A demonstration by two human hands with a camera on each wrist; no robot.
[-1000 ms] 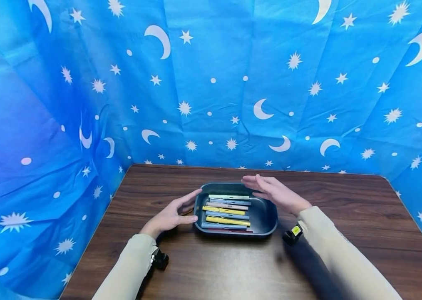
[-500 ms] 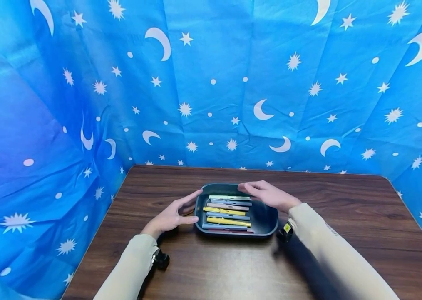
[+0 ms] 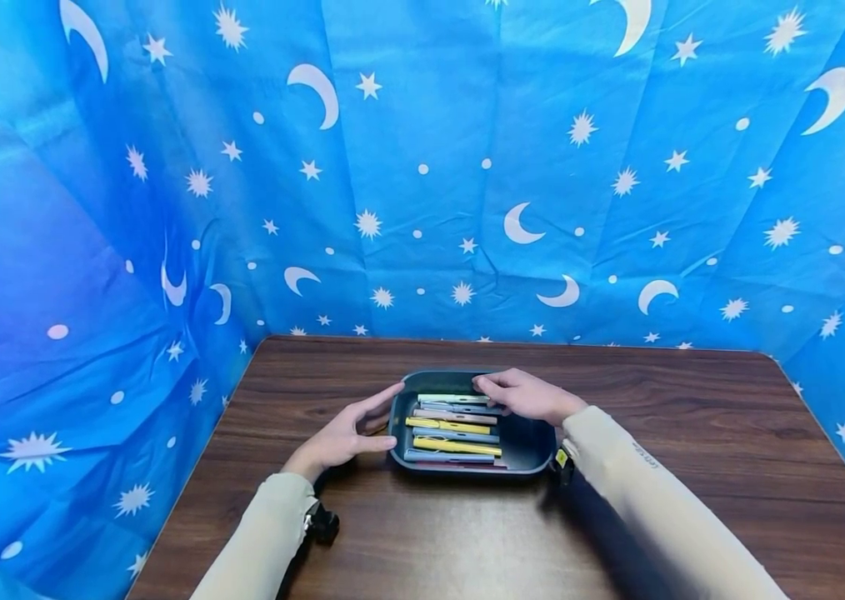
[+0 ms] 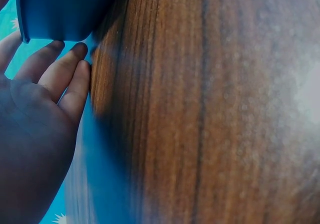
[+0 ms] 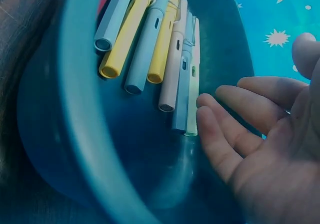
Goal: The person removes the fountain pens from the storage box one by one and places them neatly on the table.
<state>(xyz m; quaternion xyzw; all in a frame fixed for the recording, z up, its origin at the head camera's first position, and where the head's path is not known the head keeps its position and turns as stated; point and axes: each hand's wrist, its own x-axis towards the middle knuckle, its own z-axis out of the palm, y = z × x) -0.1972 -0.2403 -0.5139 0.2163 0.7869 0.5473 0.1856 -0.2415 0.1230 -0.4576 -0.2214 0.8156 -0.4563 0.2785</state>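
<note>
A dark rounded tray (image 3: 530,446) stands on the table and holds several capped pens lying side by side. At the far side lies a light green pen (image 3: 441,399); nearer come blue-grey, pinkish and yellow pens (image 3: 460,447), and a dark red one by the near wall. My left hand (image 3: 336,433) rests its spread, fairly straight fingers against the tray's left end. In the left wrist view, fingertips (image 4: 80,49) touch the tray wall. My right hand (image 3: 535,396) reaches over the far right part. Its loosely bent fingers (image 5: 212,134) are beside the green pen's end; contact is unclear.
The brown wooden table (image 3: 460,542) extends around the tray. Blue cloth (image 3: 422,183) with moons and stars hangs behind and to the sides. A small black camera (image 3: 322,522) sits on the left wrist, another (image 3: 563,467) on the right.
My right hand has moved left and down, toward the far pens in the tray, and its fingers have bent more. The left hand stays at the tray's left end.
</note>
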